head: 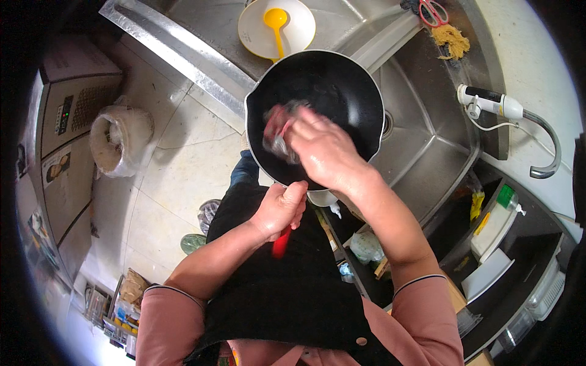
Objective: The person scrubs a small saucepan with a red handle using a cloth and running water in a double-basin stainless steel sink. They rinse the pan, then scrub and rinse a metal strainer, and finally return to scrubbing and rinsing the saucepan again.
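A black pan with a pale rim and a pouring lip (pixel 329 87) is tilted towards me over the edge of the sink. My left hand (pixel 282 208) is closed around its red handle (pixel 281 242) near the rim. Inside the pan, my right hand (pixel 320 144) presses a crumpled red and clear piece (pixel 278 132) against the inner wall; motion blurs it, and its material is uncertain. Beyond the pan, a yellow ladle (pixel 275 19) rests in a white pan with a yellow rim (pixel 252 34).
The steel sink basin (pixel 416 151) lies to the right, with a white faucet with a curved steel spout (pixel 556 151) beside it. Red-handled scissors (pixel 434 13) and a tan scrubber (pixel 451 41) are at its back edge. A lined waste bin (pixel 132 137) stands on the floor at left.
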Available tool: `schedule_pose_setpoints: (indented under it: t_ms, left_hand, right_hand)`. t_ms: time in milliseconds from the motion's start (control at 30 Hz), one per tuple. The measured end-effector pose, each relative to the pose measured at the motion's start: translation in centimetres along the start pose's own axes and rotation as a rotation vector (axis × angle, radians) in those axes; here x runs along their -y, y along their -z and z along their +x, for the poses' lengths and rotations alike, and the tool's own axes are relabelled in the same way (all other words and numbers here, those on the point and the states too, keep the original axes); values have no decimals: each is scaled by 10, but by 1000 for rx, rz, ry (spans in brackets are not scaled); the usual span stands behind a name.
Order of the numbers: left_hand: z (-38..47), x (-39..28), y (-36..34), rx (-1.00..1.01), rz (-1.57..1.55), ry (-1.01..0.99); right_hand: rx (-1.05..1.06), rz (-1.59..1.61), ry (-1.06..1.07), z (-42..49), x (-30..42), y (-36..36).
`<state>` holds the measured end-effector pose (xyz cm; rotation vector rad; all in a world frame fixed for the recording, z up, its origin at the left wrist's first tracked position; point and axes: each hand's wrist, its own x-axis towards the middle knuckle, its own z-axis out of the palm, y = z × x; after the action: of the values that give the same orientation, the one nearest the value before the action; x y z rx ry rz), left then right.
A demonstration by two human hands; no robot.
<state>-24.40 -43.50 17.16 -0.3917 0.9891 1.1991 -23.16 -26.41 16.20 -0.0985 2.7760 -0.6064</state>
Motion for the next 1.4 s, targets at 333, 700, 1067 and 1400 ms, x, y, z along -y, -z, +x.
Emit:
schedule_pose_setpoints:
  t_ms: [333,700,1067,1400]
  left_hand:
    - [1,0,-3,-28,66,2]
    - [3,0,-3,-10,16,-4]
    - [3,3,-2,-2,-14,-15]
    - [5,4,-3,13,-23,-29]
  right_hand:
    - [-139,-130,-352,1,13,4]
    - [-238,-166,-454,13,15,12]
    - [-72,-144,-453,8,14,9]
    - [-142,-217,-493,3,16,2]
